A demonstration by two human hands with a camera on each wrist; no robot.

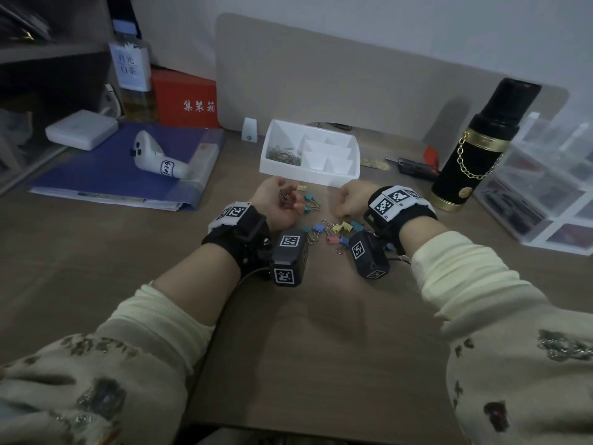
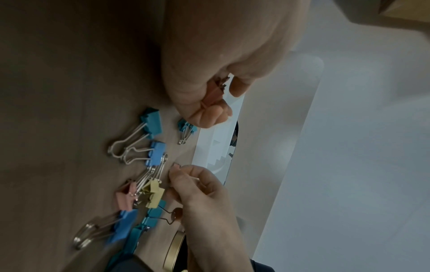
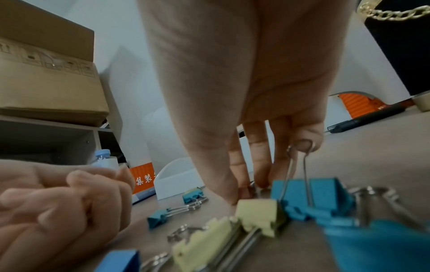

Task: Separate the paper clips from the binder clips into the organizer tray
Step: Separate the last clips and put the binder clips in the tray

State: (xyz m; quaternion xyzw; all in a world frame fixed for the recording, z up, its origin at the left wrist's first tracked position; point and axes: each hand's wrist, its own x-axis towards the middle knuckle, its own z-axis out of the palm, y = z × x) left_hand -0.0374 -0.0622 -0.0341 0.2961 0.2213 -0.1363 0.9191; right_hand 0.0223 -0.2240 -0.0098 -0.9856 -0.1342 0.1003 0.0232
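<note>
Desk: a brown wood-grain desk [image 1: 96, 252] with a matte top fills the head view; a beige rounded panel [image 1: 353, 75] stands along its far edge against a pale wall.
Tray: a white plastic tray [image 1: 345, 179] sits upper centre of the head view, its long side running left to right, with one wide compartment at its left end and smaller partitioned ones to the right.
Paper clips: a tangle of thin wire paper clips [image 1: 284, 154] lies in the tray's left compartment.
Binder clips: small binder clips [image 1: 337, 231] in blue, teal, yellow and pink, with folded metal bodies and silver wire handles, lie scattered on the desk at frame centre, just in front of the tray; they point in mixed directions.
Left hand: the left hand [image 1: 277, 203] is palm-up, fingers loosely cupped around a few reddish clips; their kind is hard to tell.
Right hand: the right hand [image 1: 351, 199] is palm-down over the pile, fingertips [image 2: 177, 170] pinched together on something small at the desk surface; too small to identify.
Surroundings: a blue folder [image 1: 128, 175] at left; a black flask [image 1: 478, 146] with gold chain at right.
</note>
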